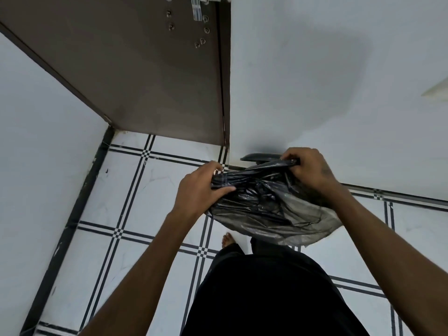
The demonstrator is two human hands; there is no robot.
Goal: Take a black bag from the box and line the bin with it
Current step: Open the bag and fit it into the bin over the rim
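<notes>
Head view: left hand fingers curl shut around the bunched left edge of the black bag, thumb on top. Right hand fingers pinch the bag's upper right edge, knuckles toward camera. Bag is crumpled and partly unfolded, held in the air between both hands, lower part hanging loose and translucent grey. Just behind the bag, a dark curved rim shows at the foot of the white wall; can't tell if that's the bin. Below: tiled floor with black grid lines, a bare foot, dark clothing. Brown door upper left.
</notes>
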